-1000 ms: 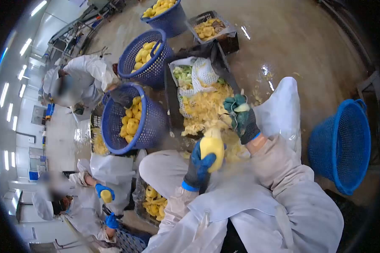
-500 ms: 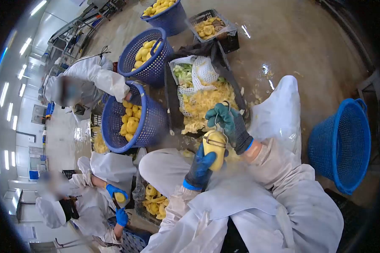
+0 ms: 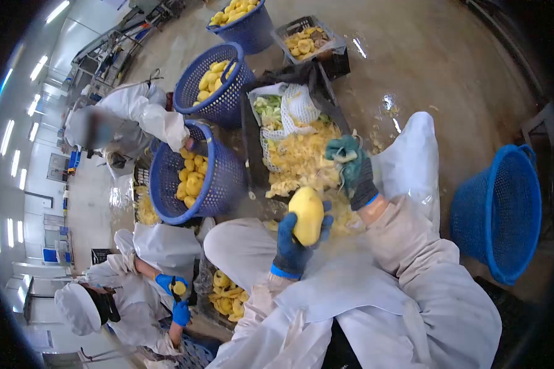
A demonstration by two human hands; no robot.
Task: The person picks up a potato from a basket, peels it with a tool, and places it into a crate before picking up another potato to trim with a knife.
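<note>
In my left hand (image 3: 292, 243), gloved in blue, rests a peeled yellow fruit or potato (image 3: 308, 216), held upright with the fingers around its lower part. My right hand (image 3: 349, 165), in a green and dark glove, is closed around a peeler (image 3: 345, 157), of which only a bit shows. That hand is above and to the right of the yellow piece, apart from it. Beyond both hands a dark-lined crate (image 3: 252, 144) holds yellow peelings (image 3: 305, 154), white foam netting (image 3: 300, 106) and green scraps (image 3: 268, 112).
Blue baskets of yellow pieces (image 3: 228, 166) stand at the left and back. An empty blue basket (image 3: 495, 215) is at the right. Two co-workers in white (image 3: 129, 295) are on the left, one holding a yellow piece. A crate of slices (image 3: 228, 298) sits beside my knee.
The peeler has come away from the yellow piece as my right hand moved up and right. My left hand has lowered slightly, and more of the piece's surface shows.
</note>
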